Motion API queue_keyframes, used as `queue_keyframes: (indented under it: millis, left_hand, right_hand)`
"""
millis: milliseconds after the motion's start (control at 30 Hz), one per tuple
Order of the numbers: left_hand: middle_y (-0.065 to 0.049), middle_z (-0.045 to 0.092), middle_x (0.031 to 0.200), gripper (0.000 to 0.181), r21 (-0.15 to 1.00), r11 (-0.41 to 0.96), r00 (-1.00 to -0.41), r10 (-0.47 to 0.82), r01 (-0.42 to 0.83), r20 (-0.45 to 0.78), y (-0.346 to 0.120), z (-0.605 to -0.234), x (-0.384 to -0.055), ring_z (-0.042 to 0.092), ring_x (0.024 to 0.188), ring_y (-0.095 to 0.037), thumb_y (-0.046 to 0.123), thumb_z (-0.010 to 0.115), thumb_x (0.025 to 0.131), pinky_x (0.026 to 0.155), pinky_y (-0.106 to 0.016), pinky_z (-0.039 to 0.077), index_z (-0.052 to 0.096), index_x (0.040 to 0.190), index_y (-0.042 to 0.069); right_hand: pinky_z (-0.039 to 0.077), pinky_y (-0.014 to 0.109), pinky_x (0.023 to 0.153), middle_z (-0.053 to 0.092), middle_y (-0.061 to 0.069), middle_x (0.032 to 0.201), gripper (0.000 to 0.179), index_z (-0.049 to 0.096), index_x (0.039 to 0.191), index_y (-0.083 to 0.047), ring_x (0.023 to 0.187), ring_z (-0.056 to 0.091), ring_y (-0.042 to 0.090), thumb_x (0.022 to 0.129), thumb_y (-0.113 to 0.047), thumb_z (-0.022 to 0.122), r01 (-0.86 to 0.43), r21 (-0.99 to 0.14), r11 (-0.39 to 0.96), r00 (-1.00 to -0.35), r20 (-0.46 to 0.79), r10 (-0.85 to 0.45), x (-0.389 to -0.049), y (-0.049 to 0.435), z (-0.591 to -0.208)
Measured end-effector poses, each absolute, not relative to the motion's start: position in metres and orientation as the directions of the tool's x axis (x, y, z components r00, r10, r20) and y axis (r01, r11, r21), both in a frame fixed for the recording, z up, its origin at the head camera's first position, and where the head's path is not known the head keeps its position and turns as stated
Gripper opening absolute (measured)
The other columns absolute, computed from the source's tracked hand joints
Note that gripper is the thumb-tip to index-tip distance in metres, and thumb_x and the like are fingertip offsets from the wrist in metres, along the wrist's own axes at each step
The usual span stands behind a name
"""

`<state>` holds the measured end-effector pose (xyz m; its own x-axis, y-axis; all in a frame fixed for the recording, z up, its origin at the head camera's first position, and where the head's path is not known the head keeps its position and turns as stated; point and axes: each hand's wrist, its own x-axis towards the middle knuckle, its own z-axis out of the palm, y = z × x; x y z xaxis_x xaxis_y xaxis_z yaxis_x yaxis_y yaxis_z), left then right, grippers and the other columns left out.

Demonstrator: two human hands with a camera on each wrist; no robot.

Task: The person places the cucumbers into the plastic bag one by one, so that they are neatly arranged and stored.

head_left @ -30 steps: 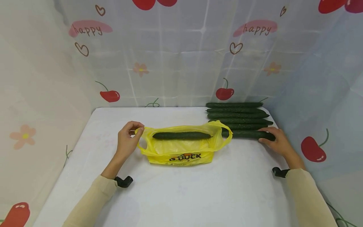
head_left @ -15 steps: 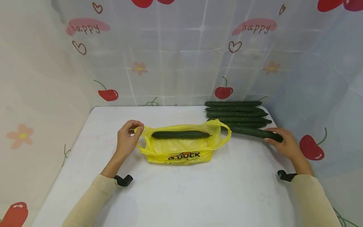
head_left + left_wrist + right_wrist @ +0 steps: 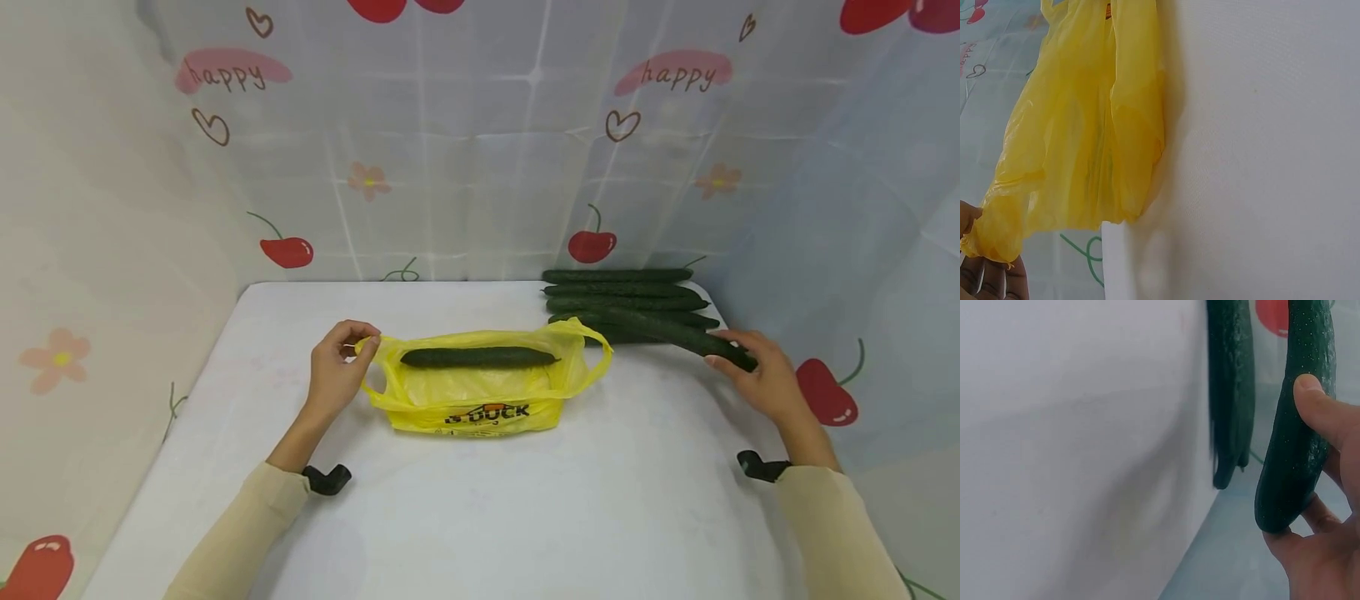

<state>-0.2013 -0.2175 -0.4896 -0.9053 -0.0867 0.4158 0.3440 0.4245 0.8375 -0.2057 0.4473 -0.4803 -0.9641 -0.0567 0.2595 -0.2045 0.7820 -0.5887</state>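
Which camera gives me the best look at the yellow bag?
The head view: it shows nearly the whole yellow bag, with its open mouth and the cucumber lying inside. The left wrist view shows one side close up, cut off at the top. The right wrist view shows none of it.

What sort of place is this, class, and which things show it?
Probably a small tabletop booth; the wider room isn't shown. A white table sits within cherry-printed sheets on three sides, and holds a yellow bag and a row of cucumbers.
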Motion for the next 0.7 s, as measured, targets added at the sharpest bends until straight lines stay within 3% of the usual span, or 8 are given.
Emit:
queue_keyframes:
  millis: [433, 533, 633, 700]
  left_hand:
    - [-0.006, 0.074, 0.113, 0.011, 0.842, 0.435, -0.917, -0.084, 0.319, 0.391, -0.218, -0.492, -0.199, 0.062, 0.104, -0.004, 0.019, 0.071, 0.105, 0.086, -0.012, 0.05, 0.074, 0.113, 0.012]
    - [-0.006, 0.074, 0.113, 0.011, 0.84, 0.433, -0.914, -0.082, 0.327, 0.398, -0.218, -0.491, -0.2, 0.062, 0.104, -0.004, 0.019, 0.071, 0.105, 0.085, -0.013, 0.05, 0.075, 0.112, 0.012]
    - [-0.005, 0.074, 0.112, 0.01, 0.839, 0.43, -0.912, -0.08, 0.332, 0.402, -0.219, -0.489, -0.201, 0.063, 0.104, -0.004, 0.018, 0.072, 0.104, 0.084, -0.013, 0.05, 0.074, 0.112, 0.012]
    - [-0.005, 0.074, 0.112, 0.01, 0.84, 0.431, -0.913, -0.081, 0.33, 0.4, -0.219, -0.489, -0.201, 0.063, 0.104, -0.004, 0.018, 0.072, 0.104, 0.084, -0.013, 0.05, 0.075, 0.112, 0.012]
  right_hand:
    - [0.037, 0.076, 0.1, 0.058, 0.028, 0.144, 0.048, 0.066, 0.145, -0.007, 0.133, 0.046, 0.048, 0.099, -0.017, 0.078, -0.273, -0.56, 0.783, -0.934, 0.348, -0.077, -0.199, 0.417, -0.453]
    - [0.039, 0.068, 0.098, 0.061, 0.025, 0.14, 0.049, 0.068, 0.144, -0.009, 0.13, 0.048, 0.023, 0.097, -0.012, 0.08, -0.314, -0.544, 0.778, -0.915, 0.393, -0.094, -0.196, 0.406, -0.446]
    - [0.039, 0.04, 0.106, 0.066, 0.021, 0.135, 0.051, 0.072, 0.14, -0.011, 0.125, 0.04, -0.005, 0.091, -0.006, 0.083, -0.386, -0.512, 0.767, -0.873, 0.471, -0.125, -0.197, 0.397, -0.441]
    - [0.034, 0.024, 0.103, 0.067, 0.019, 0.132, 0.053, 0.073, 0.138, -0.013, 0.123, 0.035, -0.015, 0.088, -0.002, 0.085, -0.428, -0.49, 0.76, -0.849, 0.507, -0.151, -0.199, 0.393, -0.439]
